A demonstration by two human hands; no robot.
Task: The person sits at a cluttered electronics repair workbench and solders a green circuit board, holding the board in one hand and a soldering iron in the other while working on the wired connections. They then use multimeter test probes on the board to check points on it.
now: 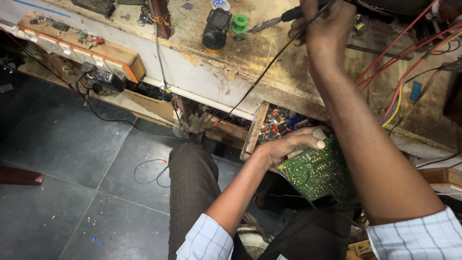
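Right hand (321, 21): grip closed on black-handled soldering iron (274, 20), raised over the worn wooden bench (250, 58).
Left hand (288, 147): grip closed on edge of green printed circuit board (320, 171), held tilted below the bench edge, above the lap.
Risk: hot tip near thin black cable (269, 67) and red wires (404, 48); likely scorching if dragged across.
Surroundings: open drawer of small components (279, 123), dark tiled floor (62, 139).

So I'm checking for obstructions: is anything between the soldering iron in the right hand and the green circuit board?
Only the right forearm crosses above the circuit board; the soldering iron is over the bench.
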